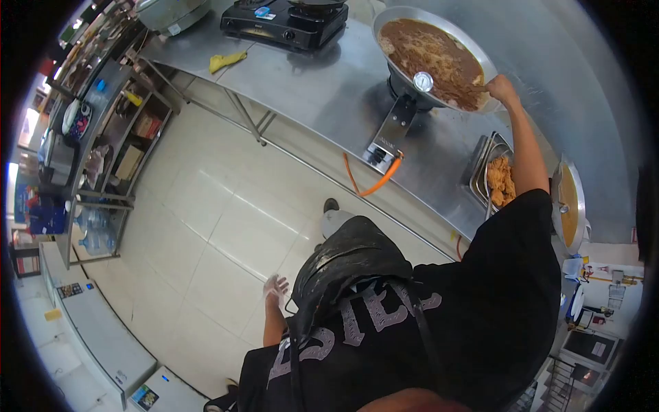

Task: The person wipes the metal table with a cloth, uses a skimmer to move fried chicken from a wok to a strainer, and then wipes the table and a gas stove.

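My right hand (503, 90) reaches over the right rim of a wide metal wok (449, 25). Its fingers are closed; what they hold, if anything, cannot be made out. Brown, bubbling frying oil with pieces of food (432, 58) fills the wok, and a round dial thermometer (423, 82) sits at its near edge. Under the wok is a gas burner (391, 134) with an orange hose (381, 184). My left hand (276, 286), in a clear plastic glove, hangs over the floor at my side with fingers apart, holding nothing.
Fried pieces (501, 180) fill a metal tray beside my right forearm, near a second pan of oil (568, 206). A black gas stove (285, 24) and a yellow cloth (226, 62) lie farther along the steel table (295, 82). Shelves (113, 130) and white freezers (110, 329) stand left.
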{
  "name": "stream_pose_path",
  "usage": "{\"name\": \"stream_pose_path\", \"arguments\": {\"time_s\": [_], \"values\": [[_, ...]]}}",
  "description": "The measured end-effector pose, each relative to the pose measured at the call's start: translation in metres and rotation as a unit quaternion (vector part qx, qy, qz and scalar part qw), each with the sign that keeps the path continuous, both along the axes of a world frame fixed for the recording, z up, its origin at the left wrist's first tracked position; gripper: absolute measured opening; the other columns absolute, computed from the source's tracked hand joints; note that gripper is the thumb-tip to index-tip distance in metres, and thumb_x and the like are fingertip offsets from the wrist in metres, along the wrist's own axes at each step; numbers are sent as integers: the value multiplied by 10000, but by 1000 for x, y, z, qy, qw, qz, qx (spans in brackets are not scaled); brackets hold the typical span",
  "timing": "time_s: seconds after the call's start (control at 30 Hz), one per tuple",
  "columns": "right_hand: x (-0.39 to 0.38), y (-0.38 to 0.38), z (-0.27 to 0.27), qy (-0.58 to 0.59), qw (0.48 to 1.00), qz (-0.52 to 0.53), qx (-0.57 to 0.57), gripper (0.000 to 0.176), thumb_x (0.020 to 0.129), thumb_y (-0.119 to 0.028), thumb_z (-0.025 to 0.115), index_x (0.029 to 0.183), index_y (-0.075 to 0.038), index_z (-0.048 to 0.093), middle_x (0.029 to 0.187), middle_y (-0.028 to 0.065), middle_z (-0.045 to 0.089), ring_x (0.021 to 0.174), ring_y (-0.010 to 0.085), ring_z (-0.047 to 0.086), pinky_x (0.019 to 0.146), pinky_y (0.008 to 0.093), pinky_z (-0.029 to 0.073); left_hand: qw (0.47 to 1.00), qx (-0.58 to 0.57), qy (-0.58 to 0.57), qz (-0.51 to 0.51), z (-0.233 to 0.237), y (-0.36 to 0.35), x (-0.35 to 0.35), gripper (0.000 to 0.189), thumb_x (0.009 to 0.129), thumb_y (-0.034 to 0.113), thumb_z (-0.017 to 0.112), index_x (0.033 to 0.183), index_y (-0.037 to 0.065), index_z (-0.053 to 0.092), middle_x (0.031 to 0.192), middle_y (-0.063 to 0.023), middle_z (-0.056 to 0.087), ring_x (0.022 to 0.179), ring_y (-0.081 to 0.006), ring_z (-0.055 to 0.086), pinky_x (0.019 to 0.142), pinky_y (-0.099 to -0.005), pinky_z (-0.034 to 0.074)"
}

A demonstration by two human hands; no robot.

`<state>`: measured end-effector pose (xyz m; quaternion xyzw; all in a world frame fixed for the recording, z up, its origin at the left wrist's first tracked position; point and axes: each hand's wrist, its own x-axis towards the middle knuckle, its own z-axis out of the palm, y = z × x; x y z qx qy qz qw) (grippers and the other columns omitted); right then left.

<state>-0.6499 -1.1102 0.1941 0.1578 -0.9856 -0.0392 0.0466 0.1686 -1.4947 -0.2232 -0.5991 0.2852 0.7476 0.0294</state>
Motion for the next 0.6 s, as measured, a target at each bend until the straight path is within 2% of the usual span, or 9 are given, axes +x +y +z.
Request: {"name": "stream_pose_path", "arguments": {"time_s": [0.07, 0.1, 0.17, 0.2, 0.27, 0.37, 0.47, 0.57, 0.6], "values": [[33, -30, 20, -108, 984, -69, -122, 291, 729, -227, 599, 734, 60, 646, 573, 149, 574, 529, 262, 567, 508, 397, 431, 999, 45, 15, 19, -22, -12, 1, 487, 884, 378, 472, 1261, 78, 403, 1201, -189, 535, 1005, -357, 532, 900, -456, 375], [40, -38, 23, -115, 976, -76, -167, 287, 739, -227, 604, 732, 58, 641, 549, 120, 542, 502, 230, 521, 485, 386, 398, 998, 65, -1, 3, -33, -20, -4, 496, 880, 369, 491, 1260, 65, 397, 1217, -188, 523, 1008, -353, 530, 896, -450, 400], [44, -49, 23, -129, 954, -92, -255, 281, 761, -225, 616, 727, 53, 633, 501, 63, 479, 447, 167, 427, 439, 364, 333, 983, -40, 159, -83, 10, -26, -12, 477, 895, 360, 487, 1246, 48, 402, 1220, -197, 513, 1023, -348, 531, 890, -437, 433], [41, -54, 21, -152, 944, -102, -275, 272, 772, -224, 618, 729, 44, 630, 510, 55, 482, 451, 159, 424, 438, 359, 329, 972, -69, 189, -119, 20, -36, -21, 477, 898, 359, 482, 1249, 47, 400, 1220, -197, 514, 1026, -346, 531, 890, -435, 434], [33, -57, 17, -194, 920, -125, -317, 256, 794, -222, 623, 732, 26, 624, 529, 38, 490, 459, 145, 418, 438, 350, 323, 967, -78, 171, -172, 25, -62, -48, 476, 904, 356, 473, 1254, 44, 397, 1219, -199, 516, 1032, -344, 533, 892, -431, 436], [17, -67, -6, -137, 922, -77, -354, 241, 864, -220, 581, 701, -44, 591, 561, -11, 459, 433, 89, 378, 401, 282, 268, 960, -82, 137, -231, 36, -103, -97, 474, 913, 353, 460, 1262, 40, 393, 1217, -201, 518, 1041, -340, 535, 895, -424, 439], [27, -88, 3, -176, 890, -131, -398, 247, 871, -243, 587, 717, -50, 600, 591, -14, 484, 489, 83, 405, 447, 276, 299, 942, -113, 122, -291, 45, -151, -157, 472, 922, 350, 447, 1270, 36, 389, 1216, -203, 521, 1049, -336, 537, 898, -417, 442], [28, -92, -16, -123, 882, -114, -441, 250, 874, -274, 586, 769, -52, 631, 602, -20, 489, 532, 84, 424, 487, 268, 328, 938, -131, 84, -311, 54, -199, -234, 471, 932, 347, 434, 1278, 32, 385, 1214, -205, 523, 1058, -332, 539, 900, -410, 445], [21, -84, -23, -143, 882, -124, -431, 317, 858, -291, 611, 936, 8, 678, 747, 34, 584, 693, 130, 503, 656, 292, 400, 959, -92, 38, -265, 55, -214, -264, 473, 938, 346, 420, 1291, 33, 379, 1218, -202, 526, 1067, -329, 540, 909, -409, 439]]}}
